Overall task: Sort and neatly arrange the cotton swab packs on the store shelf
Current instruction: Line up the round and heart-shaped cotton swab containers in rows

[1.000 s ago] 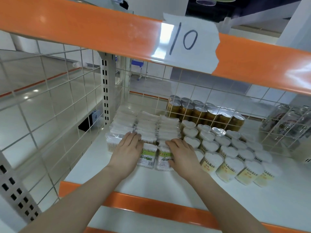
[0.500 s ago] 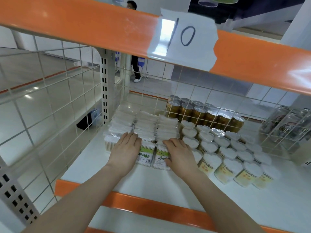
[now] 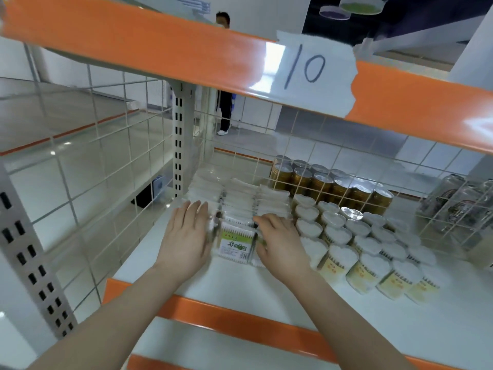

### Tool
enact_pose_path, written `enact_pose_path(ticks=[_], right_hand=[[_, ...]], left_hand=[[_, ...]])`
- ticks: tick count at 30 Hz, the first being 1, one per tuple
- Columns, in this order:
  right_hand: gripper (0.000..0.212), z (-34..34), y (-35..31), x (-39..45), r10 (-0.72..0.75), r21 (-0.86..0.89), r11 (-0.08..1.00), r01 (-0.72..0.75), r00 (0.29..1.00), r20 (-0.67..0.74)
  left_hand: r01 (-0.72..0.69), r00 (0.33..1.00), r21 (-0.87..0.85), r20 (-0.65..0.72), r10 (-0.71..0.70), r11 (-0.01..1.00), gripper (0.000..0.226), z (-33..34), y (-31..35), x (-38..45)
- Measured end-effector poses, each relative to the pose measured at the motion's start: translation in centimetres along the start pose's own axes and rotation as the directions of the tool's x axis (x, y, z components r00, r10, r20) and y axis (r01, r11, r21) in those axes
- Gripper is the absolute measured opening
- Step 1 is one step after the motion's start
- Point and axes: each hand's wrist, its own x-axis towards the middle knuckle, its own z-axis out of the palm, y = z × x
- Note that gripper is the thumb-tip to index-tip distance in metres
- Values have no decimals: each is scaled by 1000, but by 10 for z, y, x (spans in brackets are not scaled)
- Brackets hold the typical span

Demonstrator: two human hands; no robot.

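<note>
Flat clear cotton swab packs (image 3: 237, 198) stand in three rows on the white shelf (image 3: 186, 276), running back toward the wire grid. The front middle pack (image 3: 234, 243) shows its green and white label. My left hand (image 3: 186, 236) lies with straight fingers over the front of the left row. My right hand (image 3: 280, 241) rests on the front of the right row, fingers slightly bent over the pack tops. To the right stand several heart-shaped swab tubs (image 3: 354, 244) with white lids and yellow labels.
Gold cans (image 3: 328, 182) stand behind the back wire grid. A wire basket (image 3: 458, 209) with cans sits at the far right. An orange beam (image 3: 160, 44) with a paper "10" label hangs overhead. A perforated upright (image 3: 181, 140) and wire side panel bound the left. A person stands beyond.
Both hands have spread slightly apart on the outer rows, uncovering the middle front pack. The camera has shifted a little to the left.
</note>
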Motion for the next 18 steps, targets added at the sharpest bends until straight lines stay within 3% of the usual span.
enact_pose_path(ticks=[4, 8, 18], right_hand=[[49, 9, -29, 14, -8, 46, 999, 9, 1000, -21], [43, 22, -57, 29, -1, 54, 999, 5, 998, -63], [45, 49, -88, 59, 33, -67, 997, -38, 996, -77]], left_hand=[[126, 989, -73, 84, -120, 989, 78, -3, -27, -8], [165, 982, -62, 107, -158, 984, 73, -9, -49, -11], [371, 915, -281, 273, -297, 885, 71, -21, -56, -17]])
